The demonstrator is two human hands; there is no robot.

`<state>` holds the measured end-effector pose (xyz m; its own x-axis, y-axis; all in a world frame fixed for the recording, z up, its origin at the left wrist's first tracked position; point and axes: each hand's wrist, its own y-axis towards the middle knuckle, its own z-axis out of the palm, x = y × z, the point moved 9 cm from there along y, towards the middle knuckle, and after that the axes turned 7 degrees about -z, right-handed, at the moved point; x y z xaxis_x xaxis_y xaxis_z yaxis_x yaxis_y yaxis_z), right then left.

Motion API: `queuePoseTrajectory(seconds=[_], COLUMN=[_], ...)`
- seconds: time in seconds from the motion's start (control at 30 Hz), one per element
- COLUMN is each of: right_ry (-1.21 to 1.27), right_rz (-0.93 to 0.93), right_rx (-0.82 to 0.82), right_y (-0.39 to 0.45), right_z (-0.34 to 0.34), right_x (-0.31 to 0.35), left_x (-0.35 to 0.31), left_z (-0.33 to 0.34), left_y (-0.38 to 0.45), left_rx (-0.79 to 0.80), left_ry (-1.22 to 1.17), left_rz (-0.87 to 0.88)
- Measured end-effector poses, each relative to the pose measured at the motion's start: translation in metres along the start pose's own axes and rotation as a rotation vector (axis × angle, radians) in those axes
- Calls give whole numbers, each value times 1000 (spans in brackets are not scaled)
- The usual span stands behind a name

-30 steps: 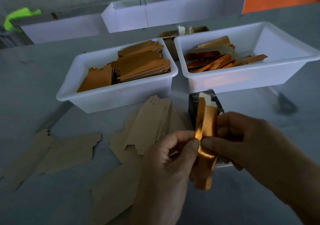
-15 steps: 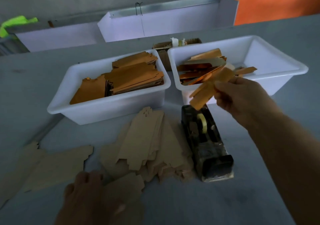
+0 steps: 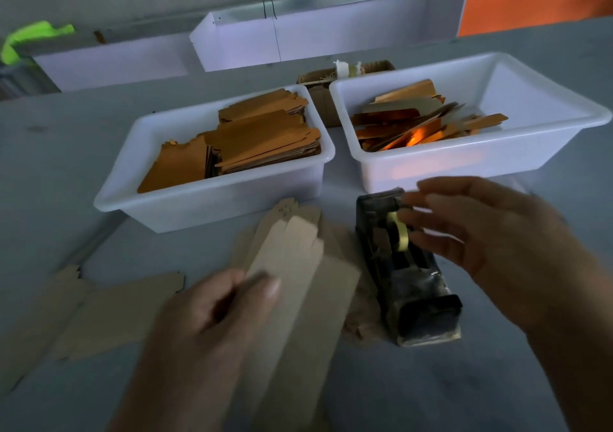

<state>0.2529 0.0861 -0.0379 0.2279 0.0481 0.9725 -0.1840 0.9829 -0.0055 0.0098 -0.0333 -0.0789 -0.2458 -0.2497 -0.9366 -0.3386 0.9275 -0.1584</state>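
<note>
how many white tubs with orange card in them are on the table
2. The left tub sits behind the flat card blanks, stacked full; the right tub sits behind the tape dispenser, holding loose pieces. None looks hidden.

From where I stand, the worktop [image 3: 66, 172] carries two white tubs, the left tub [image 3: 205, 211] and the right tub [image 3: 431, 169]. Each holds orange card pieces [image 3: 265, 139], too many to count. There is one tape dispenser [image 3: 409, 287] and one cardboard box [image 3: 320, 103]. Two long white troughs [image 3: 315, 39] stand at the back. At least six overlapping brown card blanks [image 3: 116, 305] lie in front.
</note>
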Motion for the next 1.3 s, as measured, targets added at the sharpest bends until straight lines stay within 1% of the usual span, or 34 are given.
queuePoseTrajectory(seconds=[0.03,0.1,0.13,0.17,0.2,0.27,0.33,0.4,0.5,0.6,0.63,0.7,0.73,0.83,0.9,0.97,1.07,1.2,1.3], right_ry=[-45,-136,-184,-232,-277,-350,-368,-368,-369,-373,-377,-373,-362,-342,-375,-427,-514,-580,-573], right_rz=[-12,-77,-127,-182,-231,-306,-355,-381,-425,-461,-463,-438,-414,-330,-294,-270,-257,-267,-227], right_rx=[14,-1,-18,-33,-35,-18,-11,-24,-56,-69,-74,-77,-81,-71,-57,-82,-85,15,58], right_y=[-7,-17,-22,-27,-31,-40,-47,-52,-57,-56,-54,-52,-50,-43,-41,-44,-47,-47,-46], right_z=[4,8,8,6,5,6,8,11,20,23,23,23,23,26,28,25,27,45,53], right_x=[-1,2,5,9,14,19,18,14,17,23,23,21,19,13,10,8,5,10,6], left_x=[-12,-19,-20,-21,-18,-8,8,14,-7,-31,-38,-45,-48,-52,-50,-46,-55,-68,-71], left_z=[1,14,20,21,18,14,19,19,13,15,20,29,31,28,17,5,-3,9,20], left_y=[0,-4,-10,-19,-30,-54,-57,-45,-30,-33,-33,-28,-23,0,7,6,-5,-14,-15], left_rx=[-57,-109,-168,-253,-357,-526,-519,-489,-503,-531,-517,-472,-466,-463,-504,-560,-595,-465,-368], left_ry=[-69,-314,-415,-376,-240,3,107,190,277,397,433,484,506,469,332,163,32,-122,-156], left_rz=[-15,-82,-90,-48,21,65,52,111,321,545,612,697,706,656,551,439,381,316,253])
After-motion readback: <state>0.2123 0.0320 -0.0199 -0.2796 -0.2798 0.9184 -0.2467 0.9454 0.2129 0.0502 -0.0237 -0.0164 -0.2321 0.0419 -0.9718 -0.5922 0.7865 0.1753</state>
